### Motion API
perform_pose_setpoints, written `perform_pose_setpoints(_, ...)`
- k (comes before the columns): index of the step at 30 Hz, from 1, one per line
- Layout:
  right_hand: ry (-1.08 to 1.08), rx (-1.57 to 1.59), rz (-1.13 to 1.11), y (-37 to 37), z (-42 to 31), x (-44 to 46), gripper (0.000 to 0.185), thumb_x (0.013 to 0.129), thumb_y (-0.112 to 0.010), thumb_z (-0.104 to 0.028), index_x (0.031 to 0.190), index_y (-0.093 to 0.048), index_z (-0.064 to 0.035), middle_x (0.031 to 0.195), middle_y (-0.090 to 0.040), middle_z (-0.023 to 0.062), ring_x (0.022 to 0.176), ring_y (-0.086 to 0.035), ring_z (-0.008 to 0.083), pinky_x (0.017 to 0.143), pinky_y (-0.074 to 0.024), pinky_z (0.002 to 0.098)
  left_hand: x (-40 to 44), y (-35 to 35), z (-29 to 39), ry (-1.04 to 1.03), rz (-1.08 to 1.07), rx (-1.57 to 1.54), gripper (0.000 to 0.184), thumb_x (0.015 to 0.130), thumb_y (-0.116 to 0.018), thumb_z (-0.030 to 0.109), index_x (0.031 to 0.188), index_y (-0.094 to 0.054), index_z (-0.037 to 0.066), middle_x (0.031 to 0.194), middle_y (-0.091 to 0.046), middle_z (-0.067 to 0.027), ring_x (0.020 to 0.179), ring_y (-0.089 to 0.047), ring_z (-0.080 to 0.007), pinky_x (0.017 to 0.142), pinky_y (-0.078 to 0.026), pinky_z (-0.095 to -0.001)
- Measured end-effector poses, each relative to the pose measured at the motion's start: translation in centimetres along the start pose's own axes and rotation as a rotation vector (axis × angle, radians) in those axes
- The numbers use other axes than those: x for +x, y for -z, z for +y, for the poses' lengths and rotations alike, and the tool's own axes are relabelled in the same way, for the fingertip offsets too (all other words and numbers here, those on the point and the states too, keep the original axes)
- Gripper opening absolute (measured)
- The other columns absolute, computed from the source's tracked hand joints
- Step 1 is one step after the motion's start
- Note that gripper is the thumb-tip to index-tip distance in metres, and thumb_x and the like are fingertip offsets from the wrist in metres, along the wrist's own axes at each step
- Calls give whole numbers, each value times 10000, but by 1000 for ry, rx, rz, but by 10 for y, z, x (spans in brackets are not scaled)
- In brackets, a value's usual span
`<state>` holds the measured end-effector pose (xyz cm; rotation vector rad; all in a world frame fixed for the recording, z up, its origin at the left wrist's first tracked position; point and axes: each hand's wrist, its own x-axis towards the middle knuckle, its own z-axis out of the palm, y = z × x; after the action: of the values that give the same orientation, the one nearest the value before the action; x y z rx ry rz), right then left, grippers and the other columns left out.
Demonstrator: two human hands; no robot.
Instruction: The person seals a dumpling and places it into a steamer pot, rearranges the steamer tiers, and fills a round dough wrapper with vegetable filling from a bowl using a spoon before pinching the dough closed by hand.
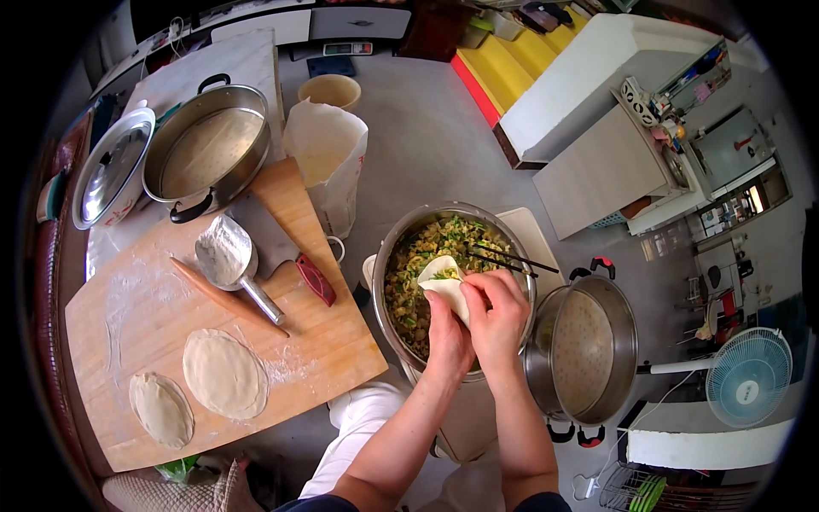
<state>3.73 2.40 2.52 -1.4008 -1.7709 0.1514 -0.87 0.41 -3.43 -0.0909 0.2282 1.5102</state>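
Observation:
Above a metal bowl (386, 282) of chopped green and yellow filling (409, 320), both my hands hold a folded dough wrapper (445, 277) with some filling showing in its opening. My left hand (450, 337) supports it from the left and below. The fingers of my right hand (496, 317) pinch its right edge. Dark chopsticks (512, 260) rest across the bowl's right rim, just beyond my right hand. On the wooden board (333, 363) at the left lie a large flat dough round (225, 374) and a smaller dough piece (161, 410).
A rolling pin (226, 294), a flour scoop (229, 256) and a red-handled knife (316, 279) are on the board. Behind it stand a steamer pot (206, 145) and a lidded basin (111, 171). Another pot (583, 350) and a fan (748, 377) are at the right.

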Motion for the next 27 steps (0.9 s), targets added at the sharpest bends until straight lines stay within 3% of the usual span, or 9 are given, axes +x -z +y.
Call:
perform_pose_setpoints(5,-264,202,-79,8,-3,5,78,802,-705,11,876,-684,25,792,-650,78,730,-627,137,651,-482,257,4,5,-4,-58,-75,80,473,1037,-452,369,1428,-327,135,1314,-506,-69,1219,-507,-213,1037,-444,-387)
perform_pose_setpoints(8,-180,187,-85,9,5,3,90,842,-686,-12,923,-694,26,807,-653,69,740,-620,117,671,-479,241,1,-2,0,-66,-10,85,464,1033,-480,306,1431,-299,150,1298,-506,-68,1188,-526,-222,1031,-452,-405)
perform_pose_setpoints(11,-402,444,-87,10,9,2,123,870,-672,-37,973,-698,25,840,-655,69,759,-624,127,695,-486,243,1,-5,1,-56,11,75,439,1033,-479,310,1413,-328,147,1294,-511,-71,1173,-533,-215,1027,-457,-402)
perform_pose_setpoints(18,-115,87,-100,17,0,-3,161,795,-730,-15,949,-703,25,869,-656,76,764,-647,162,685,-506,274,4,3,-1,-64,-48,54,411,1032,-486,312,1388,-369,145,1263,-534,-58,1152,-534,-196,1013,-459,-369)
perform_pose_setpoints(19,-42,39,-51,14,1,-3,146,777,-727,4,921,-706,21,854,-657,97,738,-653,203,665,-508,300,4,2,-2,-72,-44,54,411,1031,-489,313,1386,-370,145,1259,-535,-56,1146,-537,-195,1010,-461,-367)
perform_pose_setpoints(25,112,-71,5,6,10,-8,138,803,-720,-25,935,-706,13,829,-653,130,725,-652,245,656,-507,326,3,2,-2,-85,-24,89,406,1031,-489,309,1383,-369,146,1255,-532,-57,1143,-536,-191,1011,-462,-364)
perform_pose_setpoints(27,-2,4,-59,13,3,-4,160,814,-718,-47,962,-705,11,838,-654,124,726,-653,238,657,-510,328,4,1,-1,-77,-25,85,410,1033,-483,313,1389,-358,151,1264,-524,-59,1150,-534,-195,1015,-463,-372)
